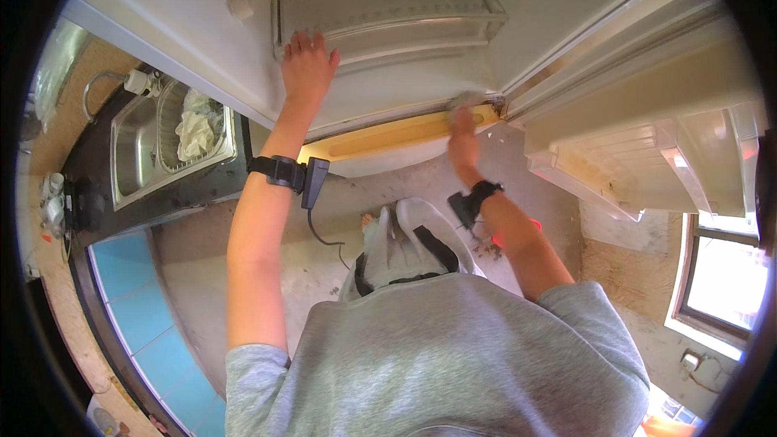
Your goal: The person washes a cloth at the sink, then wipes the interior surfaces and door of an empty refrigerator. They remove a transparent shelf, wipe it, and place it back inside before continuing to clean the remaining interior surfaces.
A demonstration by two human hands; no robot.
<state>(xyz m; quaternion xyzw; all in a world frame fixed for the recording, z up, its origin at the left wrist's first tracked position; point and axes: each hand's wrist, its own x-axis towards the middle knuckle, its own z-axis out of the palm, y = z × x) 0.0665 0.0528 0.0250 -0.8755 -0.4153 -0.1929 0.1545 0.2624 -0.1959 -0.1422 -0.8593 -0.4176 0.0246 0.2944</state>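
An old white refrigerator stands open before me, with a clear plastic shelf (419, 30) inside. My left hand (309, 60) rests with its fingers spread at the front left edge of that shelf. Near the lower right corner of the opening, my right hand (465, 127) is blurred; it holds a greyish cloth or pad (466, 100) against the dirty bottom edge of the compartment. Just below that edge runs a yellowed ledge (388, 141). A black strap with a small device sits on each wrist.
The open refrigerator door (637, 91) with its door bins (631, 176) stands to the right. At the left is a black counter (97, 194) with a steel sink (135, 152) and a drying basket holding a plastic bag (195, 133). A window (725, 279) lies at the lower right.
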